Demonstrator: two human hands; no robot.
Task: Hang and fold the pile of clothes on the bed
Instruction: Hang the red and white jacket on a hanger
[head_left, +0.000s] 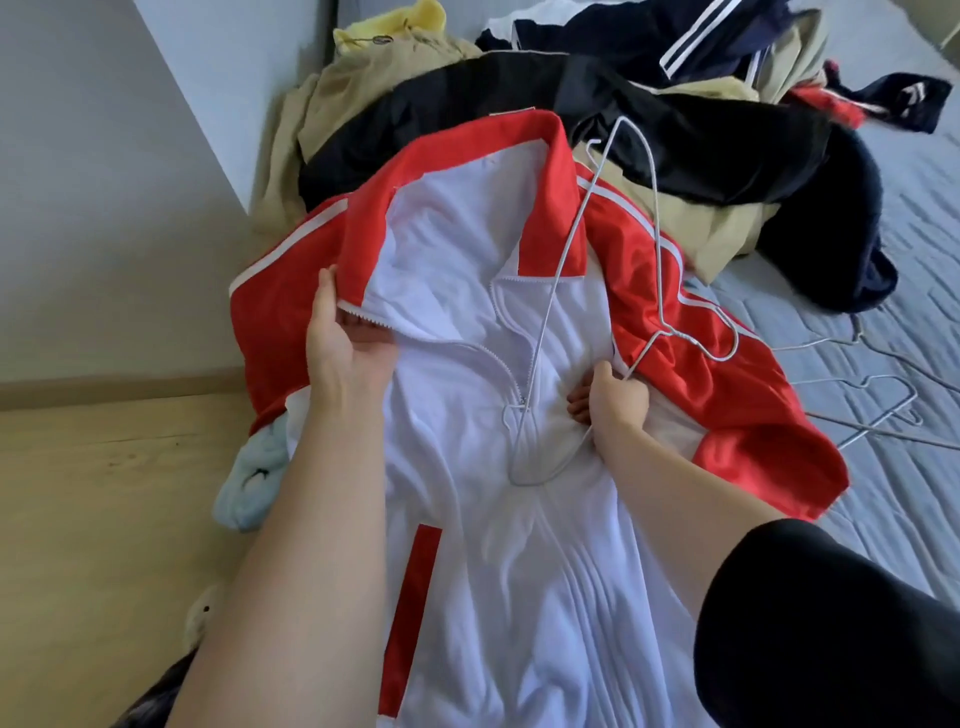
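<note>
Jacket (467, 519), likely soft and slippery, is pinched at its collar by left grip (343, 338); hanger (561, 270) is clasped by right grip (615, 402).

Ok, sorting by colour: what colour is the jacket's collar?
Red collar on the white-and-red zip jacket; head view.

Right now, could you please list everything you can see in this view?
track jacket: one, red and white, spread open, centre
wire hanger: one, pale, on the jacket
spare wire hangers: at least two, pale, bare sheet, right
black garment: one, pile behind the jacket
beige garments: at least two, in the pile
yellow garment: one, pile's far left
navy striped garment: one, pile's far end
cloth: one, light blue, beside jacket's left edge
sheet: one, grey, quilted
floor: wooden, left
left grip: holds jacket's collar flap
right grip: grips the hanger
</note>
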